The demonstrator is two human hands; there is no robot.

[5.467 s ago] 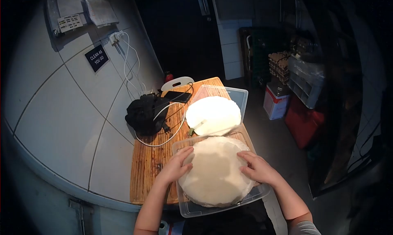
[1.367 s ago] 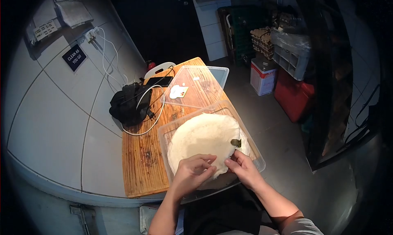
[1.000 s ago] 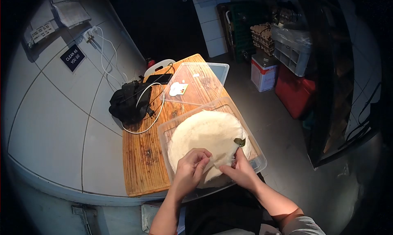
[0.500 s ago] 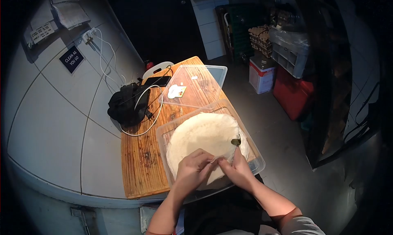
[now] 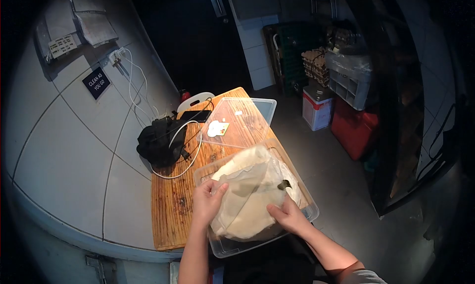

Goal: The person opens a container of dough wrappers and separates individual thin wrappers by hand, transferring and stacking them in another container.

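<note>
A clear plastic tub (image 5: 312,212) stands at the table's near edge. It holds a large, pale, round mass (image 5: 247,224) that looks like dough. Over this mass a thin translucent plastic sheet or bag (image 5: 245,180) is stretched up between my hands. My left hand (image 5: 209,201) is closed, pinching the sheet's left edge between thumb and fingers. At the right side of the tub my right hand (image 5: 289,214) is closed on the sheet's other side, its fingers partly hidden. A small dark green piece (image 5: 284,184), perhaps a leaf, shows just beyond my right fingers.
The tub's clear lid (image 5: 247,115) lies farther back on the wooden table (image 5: 168,209). To the left sit a black bag (image 5: 161,143), a white cable (image 5: 198,153) and a dark phone (image 5: 196,116). Crates and a red box (image 5: 354,133) stand on the floor.
My left hand has moved left and up, away from my right hand, spreading the sheet open. The view has tilted slightly, so the scene sits lower.
</note>
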